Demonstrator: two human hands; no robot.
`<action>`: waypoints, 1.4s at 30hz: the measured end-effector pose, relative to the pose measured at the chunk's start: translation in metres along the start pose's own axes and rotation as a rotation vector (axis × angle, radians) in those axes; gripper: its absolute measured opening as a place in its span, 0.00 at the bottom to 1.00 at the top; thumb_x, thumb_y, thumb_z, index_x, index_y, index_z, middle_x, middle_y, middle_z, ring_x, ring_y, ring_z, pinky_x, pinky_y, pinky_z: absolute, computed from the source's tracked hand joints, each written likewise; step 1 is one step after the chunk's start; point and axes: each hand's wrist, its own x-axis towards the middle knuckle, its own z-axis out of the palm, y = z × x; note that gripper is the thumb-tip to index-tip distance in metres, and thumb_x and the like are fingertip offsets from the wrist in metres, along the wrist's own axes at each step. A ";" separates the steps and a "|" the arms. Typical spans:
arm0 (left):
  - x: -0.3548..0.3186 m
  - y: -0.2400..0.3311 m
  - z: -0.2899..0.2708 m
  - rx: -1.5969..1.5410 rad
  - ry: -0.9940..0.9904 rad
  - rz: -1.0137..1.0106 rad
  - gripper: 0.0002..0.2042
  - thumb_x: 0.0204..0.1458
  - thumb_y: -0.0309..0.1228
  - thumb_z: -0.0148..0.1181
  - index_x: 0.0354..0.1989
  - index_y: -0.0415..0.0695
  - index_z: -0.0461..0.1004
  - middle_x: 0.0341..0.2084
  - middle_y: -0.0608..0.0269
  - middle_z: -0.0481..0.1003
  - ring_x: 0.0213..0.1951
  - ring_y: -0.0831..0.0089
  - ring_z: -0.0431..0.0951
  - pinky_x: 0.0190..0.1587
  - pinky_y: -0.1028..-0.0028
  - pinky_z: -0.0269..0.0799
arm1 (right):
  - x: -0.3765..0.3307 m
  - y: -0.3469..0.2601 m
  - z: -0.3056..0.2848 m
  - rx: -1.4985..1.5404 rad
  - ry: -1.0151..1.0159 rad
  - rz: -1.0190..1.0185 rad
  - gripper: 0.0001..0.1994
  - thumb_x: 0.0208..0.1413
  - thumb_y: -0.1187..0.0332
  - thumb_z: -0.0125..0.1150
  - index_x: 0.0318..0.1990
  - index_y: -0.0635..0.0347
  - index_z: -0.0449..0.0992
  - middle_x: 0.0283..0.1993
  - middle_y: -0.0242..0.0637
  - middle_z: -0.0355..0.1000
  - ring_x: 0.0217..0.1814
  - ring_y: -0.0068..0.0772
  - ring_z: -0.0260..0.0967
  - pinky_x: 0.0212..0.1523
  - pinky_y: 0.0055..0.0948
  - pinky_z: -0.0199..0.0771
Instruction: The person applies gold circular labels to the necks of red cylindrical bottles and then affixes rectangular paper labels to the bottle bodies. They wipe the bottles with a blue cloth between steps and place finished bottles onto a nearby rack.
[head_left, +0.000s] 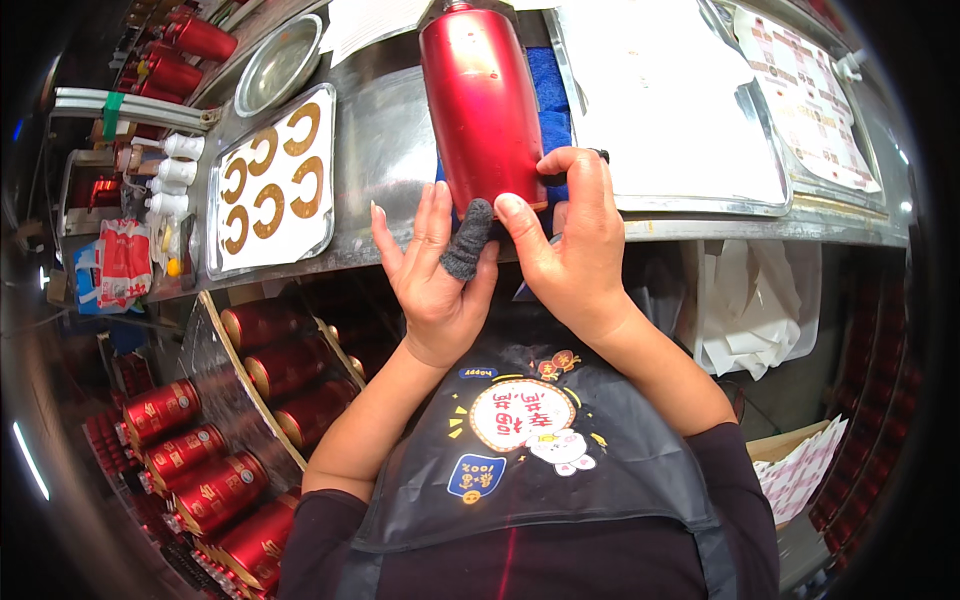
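Observation:
A glossy red bottle point(480, 105) lies on its side on a blue cloth point(552, 95), its neck pointing away and its base toward me. My right hand point(580, 240) has its thumb on the base edge and its bent index finger against the bottle's right side; a dark band shows on one finger. My left hand point(440, 270) is below and left of the base, palm up with fingers spread. One of its fingers wears a grey cloth sleeve point(467, 242), whose tip is at the base. The fingers' far sides are hidden.
Left of the bottle lies a tray point(268, 180) of gold horseshoe-shaped labels, with a metal bowl point(280, 65) behind it. White sheets point(670, 110) cover a tray at right. Red bottles point(220, 490) fill shelves low at left. A plastic bin point(755, 310) holds crumpled paper.

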 end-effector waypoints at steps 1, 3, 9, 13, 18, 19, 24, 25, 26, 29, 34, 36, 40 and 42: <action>0.002 0.002 -0.001 0.016 -0.002 0.007 0.17 0.47 0.26 0.71 0.48 0.39 0.82 0.63 0.39 0.71 0.64 0.44 0.73 0.72 0.37 0.36 | 0.001 0.000 -0.002 0.009 0.001 -0.013 0.19 0.55 0.64 0.70 0.48 0.59 0.69 0.41 0.43 0.69 0.36 0.43 0.75 0.35 0.38 0.77; 0.008 0.004 -0.005 0.050 -0.010 0.032 0.17 0.44 0.27 0.73 0.46 0.43 0.84 0.64 0.39 0.70 0.63 0.42 0.73 0.71 0.36 0.38 | 0.002 0.002 -0.003 0.026 0.001 -0.044 0.17 0.56 0.66 0.69 0.48 0.60 0.70 0.41 0.44 0.69 0.36 0.43 0.74 0.36 0.38 0.76; 0.027 0.017 -0.012 0.208 -0.024 0.120 0.19 0.42 0.28 0.72 0.47 0.52 0.85 0.64 0.36 0.69 0.61 0.38 0.74 0.70 0.37 0.45 | 0.000 0.017 -0.009 0.241 -0.080 0.043 0.09 0.63 0.76 0.57 0.49 0.65 0.72 0.45 0.41 0.70 0.36 0.30 0.73 0.39 0.27 0.74; 0.034 0.026 -0.007 0.247 -0.062 0.123 0.16 0.40 0.31 0.73 0.42 0.56 0.87 0.66 0.36 0.66 0.64 0.34 0.68 0.69 0.32 0.42 | -0.003 0.023 -0.022 0.369 -0.108 0.085 0.11 0.64 0.80 0.50 0.52 0.66 0.73 0.49 0.34 0.71 0.37 0.17 0.69 0.39 0.19 0.71; 0.022 0.029 -0.003 0.147 -0.080 0.065 0.17 0.39 0.27 0.74 0.41 0.57 0.87 0.72 0.40 0.59 0.74 0.34 0.53 0.71 0.31 0.34 | -0.013 0.011 -0.042 0.068 -0.058 -0.192 0.11 0.61 0.82 0.55 0.49 0.65 0.77 0.40 0.34 0.75 0.29 0.19 0.67 0.31 0.22 0.67; 0.022 0.024 -0.004 0.092 0.031 0.145 0.18 0.37 0.24 0.70 0.42 0.45 0.84 0.72 0.37 0.58 0.73 0.29 0.53 0.71 0.30 0.31 | -0.016 0.007 -0.046 -0.035 -0.038 -0.347 0.12 0.60 0.82 0.56 0.49 0.65 0.78 0.38 0.32 0.76 0.26 0.17 0.65 0.28 0.21 0.64; 0.034 0.005 -0.015 -0.042 0.056 -0.012 0.26 0.44 0.21 0.66 0.57 0.39 0.74 0.71 0.38 0.59 0.75 0.40 0.52 0.73 0.37 0.32 | -0.021 -0.003 -0.030 -0.190 -0.241 -0.504 0.15 0.51 0.82 0.62 0.47 0.61 0.79 0.34 0.42 0.79 0.24 0.42 0.75 0.26 0.35 0.71; 0.041 0.004 -0.013 -0.045 0.013 0.049 0.27 0.44 0.20 0.66 0.58 0.39 0.73 0.71 0.39 0.60 0.75 0.40 0.53 0.73 0.37 0.32 | -0.021 -0.001 -0.026 -0.159 -0.202 -0.491 0.14 0.52 0.82 0.62 0.46 0.61 0.79 0.34 0.43 0.79 0.25 0.42 0.75 0.26 0.35 0.71; 0.047 0.004 -0.010 -0.046 -0.026 0.101 0.28 0.44 0.20 0.65 0.59 0.39 0.72 0.71 0.41 0.61 0.75 0.40 0.53 0.73 0.37 0.33 | -0.022 0.000 -0.027 -0.108 -0.174 -0.455 0.12 0.54 0.82 0.61 0.46 0.62 0.79 0.35 0.44 0.79 0.25 0.41 0.75 0.26 0.33 0.71; 0.062 0.010 0.009 -0.050 -0.088 0.182 0.32 0.44 0.21 0.66 0.63 0.40 0.69 0.68 0.51 0.66 0.74 0.42 0.55 0.71 0.34 0.40 | -0.027 0.006 -0.030 0.011 -0.146 -0.292 0.10 0.60 0.83 0.57 0.47 0.66 0.78 0.34 0.38 0.76 0.23 0.23 0.67 0.26 0.22 0.65; 0.056 -0.008 0.010 -0.059 -0.027 0.138 0.48 0.39 0.32 0.78 0.71 0.40 0.58 0.71 0.51 0.63 0.72 0.43 0.59 0.69 0.33 0.46 | -0.038 0.014 -0.029 0.070 -0.179 -0.091 0.10 0.62 0.82 0.56 0.49 0.67 0.78 0.34 0.33 0.73 0.24 0.15 0.61 0.27 0.18 0.62; 0.042 -0.016 0.007 -0.262 -0.050 -0.091 0.50 0.41 0.37 0.79 0.72 0.38 0.57 0.70 0.51 0.64 0.71 0.47 0.62 0.71 0.36 0.45 | -0.041 0.016 -0.028 0.008 -0.195 -0.041 0.09 0.59 0.80 0.58 0.45 0.65 0.79 0.36 0.43 0.79 0.21 0.35 0.72 0.26 0.29 0.70; 0.026 -0.034 0.003 -0.262 -0.228 -0.229 0.47 0.49 0.43 0.75 0.74 0.39 0.55 0.68 0.49 0.67 0.70 0.56 0.65 0.73 0.37 0.27 | -0.040 0.016 -0.026 -0.069 -0.202 -0.109 0.09 0.59 0.80 0.58 0.45 0.65 0.79 0.37 0.43 0.79 0.22 0.36 0.72 0.26 0.30 0.70; 0.024 -0.035 0.005 -0.206 -0.265 -0.292 0.46 0.51 0.45 0.72 0.75 0.40 0.54 0.68 0.49 0.67 0.71 0.56 0.63 0.72 0.38 0.19 | -0.038 0.014 -0.026 -0.107 -0.204 -0.128 0.09 0.58 0.80 0.59 0.45 0.65 0.79 0.37 0.43 0.79 0.22 0.37 0.73 0.26 0.30 0.71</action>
